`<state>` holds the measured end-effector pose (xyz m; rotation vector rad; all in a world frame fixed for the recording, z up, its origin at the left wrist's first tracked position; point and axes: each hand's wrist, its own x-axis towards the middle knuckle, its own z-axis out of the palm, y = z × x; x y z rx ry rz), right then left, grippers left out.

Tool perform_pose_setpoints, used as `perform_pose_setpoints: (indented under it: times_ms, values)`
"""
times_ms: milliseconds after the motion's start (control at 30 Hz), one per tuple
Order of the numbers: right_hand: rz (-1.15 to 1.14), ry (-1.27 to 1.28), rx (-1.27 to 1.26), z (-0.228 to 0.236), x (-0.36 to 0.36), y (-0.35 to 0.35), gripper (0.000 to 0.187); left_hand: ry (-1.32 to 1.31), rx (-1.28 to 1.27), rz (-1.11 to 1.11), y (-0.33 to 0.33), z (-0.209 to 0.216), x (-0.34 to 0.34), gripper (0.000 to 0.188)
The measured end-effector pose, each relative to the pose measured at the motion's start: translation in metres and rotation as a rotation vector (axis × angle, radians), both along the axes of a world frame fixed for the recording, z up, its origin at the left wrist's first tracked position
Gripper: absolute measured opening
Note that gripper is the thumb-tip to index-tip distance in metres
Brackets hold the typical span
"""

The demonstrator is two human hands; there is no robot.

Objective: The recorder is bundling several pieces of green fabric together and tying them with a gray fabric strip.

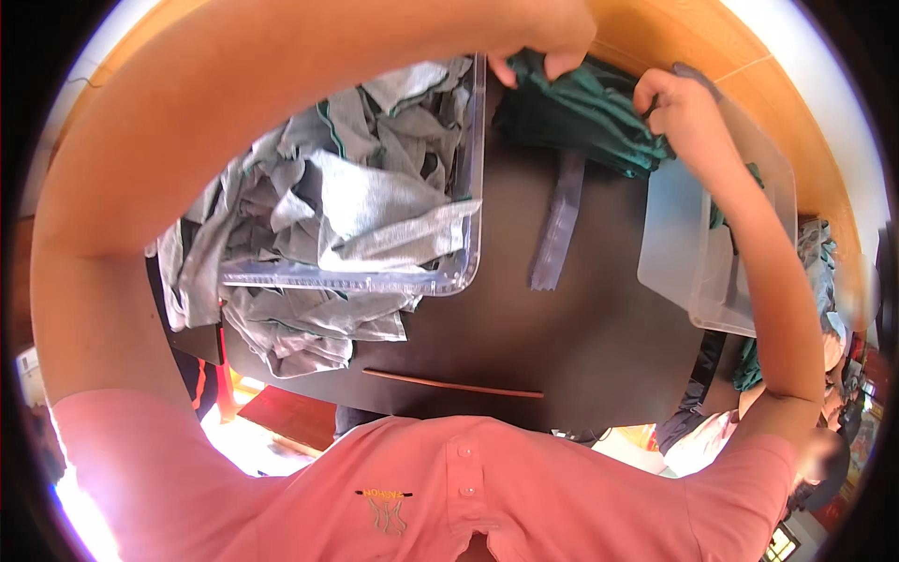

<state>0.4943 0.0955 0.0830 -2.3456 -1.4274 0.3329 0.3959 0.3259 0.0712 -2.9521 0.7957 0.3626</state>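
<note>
A bundle of dark green cloth [585, 117] lies at the far side of the dark table [599, 328], its folds layered over one another. My left hand [552, 42] reaches across to its far left edge, thumb and fingers closed on the cloth. At the bundle's right end my right hand [676, 108] has its fingers curled and pinched on the fabric. A purple-grey fabric strip [559, 225] extends toward me from beneath the green cloth.
On the left, a clear plastic bin [449, 279] overflows with grey cloth pieces [365, 206]. More grey pieces [300, 328] hang before it. A translucent bin [670, 253] stands under my right forearm, some green cloth inside. A thin brown stick [454, 383] lies near the front edge. Another person [698, 436] is at lower right.
</note>
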Motion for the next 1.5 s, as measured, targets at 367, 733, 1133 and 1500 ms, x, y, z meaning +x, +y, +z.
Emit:
perform_pose_setpoints:
  times_ms: [367, 733, 1133, 1500]
  values:
    - [-0.035, -0.245, -0.238, -0.016, -0.006, 0.012, 0.012, 0.214, -0.338, 0.910, -0.051, 0.012, -0.021, 0.013]
    - [0.094, -0.853, -0.140, -0.037, -0.023, 0.016, 0.010, 0.057, -0.205, 0.850, -0.057, -0.006, -0.022, 0.022]
    - [-0.220, -0.471, -0.100, -0.039, -0.081, 0.014, 0.013, -0.326, -0.169, 0.791, -0.064, 0.006, -0.025, 0.018]
    - [-0.457, -0.389, 0.042, -0.051, -0.082, 0.013, 0.025, -0.152, -0.188, 0.772, -0.071, -0.017, 0.011, 0.021]
